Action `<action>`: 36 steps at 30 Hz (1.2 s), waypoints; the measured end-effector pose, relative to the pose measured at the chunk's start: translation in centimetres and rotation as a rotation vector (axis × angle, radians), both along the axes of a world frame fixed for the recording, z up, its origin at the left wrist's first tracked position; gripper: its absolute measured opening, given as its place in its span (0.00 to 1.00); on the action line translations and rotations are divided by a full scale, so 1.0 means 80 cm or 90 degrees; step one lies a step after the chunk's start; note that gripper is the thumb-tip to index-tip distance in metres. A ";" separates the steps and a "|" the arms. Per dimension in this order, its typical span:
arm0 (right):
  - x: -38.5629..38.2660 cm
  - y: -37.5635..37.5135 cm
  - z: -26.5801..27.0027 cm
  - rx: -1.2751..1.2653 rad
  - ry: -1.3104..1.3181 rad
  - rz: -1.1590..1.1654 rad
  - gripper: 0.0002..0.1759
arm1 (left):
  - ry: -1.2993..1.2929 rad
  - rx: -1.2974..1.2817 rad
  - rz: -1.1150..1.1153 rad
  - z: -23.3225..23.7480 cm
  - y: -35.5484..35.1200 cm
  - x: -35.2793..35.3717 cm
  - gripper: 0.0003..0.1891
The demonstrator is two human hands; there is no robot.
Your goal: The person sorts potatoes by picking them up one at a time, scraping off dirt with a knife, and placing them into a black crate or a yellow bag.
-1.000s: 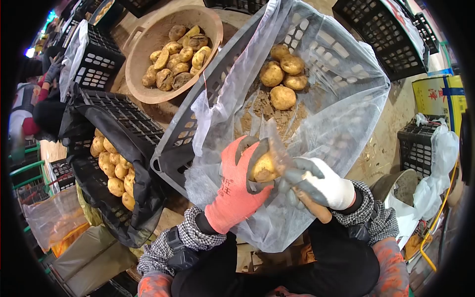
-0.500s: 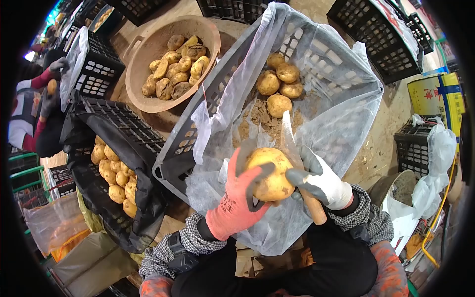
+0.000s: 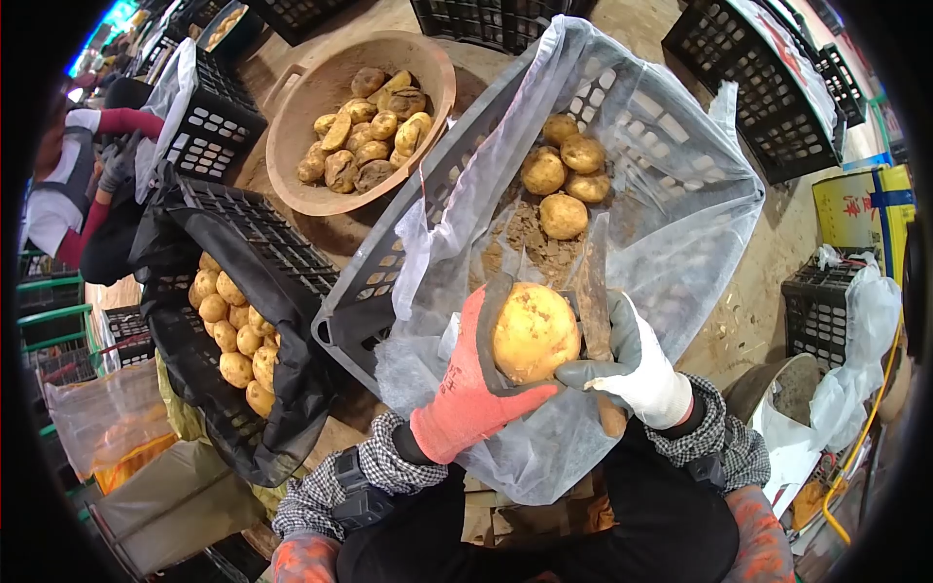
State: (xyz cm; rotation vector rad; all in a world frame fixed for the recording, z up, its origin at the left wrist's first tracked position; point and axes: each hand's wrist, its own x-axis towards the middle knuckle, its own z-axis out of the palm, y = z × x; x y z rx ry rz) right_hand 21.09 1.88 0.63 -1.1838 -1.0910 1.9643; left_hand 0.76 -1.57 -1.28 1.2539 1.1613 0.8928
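My left hand (image 3: 476,384), in a pink glove with a dark palm, is closed around the side and underside of a large potato (image 3: 535,332). My right hand (image 3: 637,364), in a white glove with a grey palm, grips a knife (image 3: 595,282) by its wooden handle. The knife's soiled blade points away from me, beside the potato. My right thumb reaches to the potato's lower right edge. Both hands are over a crate (image 3: 335,335) lined with a thin translucent sheet (image 3: 671,282). Several potatoes (image 3: 566,216) and loose dirt lie on the sheet inside.
A brown basin (image 3: 292,155) with cut and rotten potatoes stands beyond the crate to the left. Nearer on the left, a black-lined crate (image 3: 175,340) holds several clean potatoes. More black crates (image 3: 748,87) stand around. Another person (image 3: 73,189) sits at the far left.
The potato has turned in my left hand and shows a different side. My left fingers have shifted off its front. The knife blade stands more upright. The view has shifted slightly.
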 end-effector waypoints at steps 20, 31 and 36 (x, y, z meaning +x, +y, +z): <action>0.013 -0.002 0.007 -0.151 0.018 0.065 0.15 | 0.072 0.068 0.048 0.007 0.006 -0.010 0.39; 0.020 -0.022 0.003 0.037 0.068 -0.186 0.25 | -0.173 -0.067 0.107 0.001 -0.013 -0.020 0.34; 0.031 -0.015 0.005 0.083 -0.083 -0.254 0.20 | -0.021 0.129 0.078 -0.006 -0.019 -0.029 0.32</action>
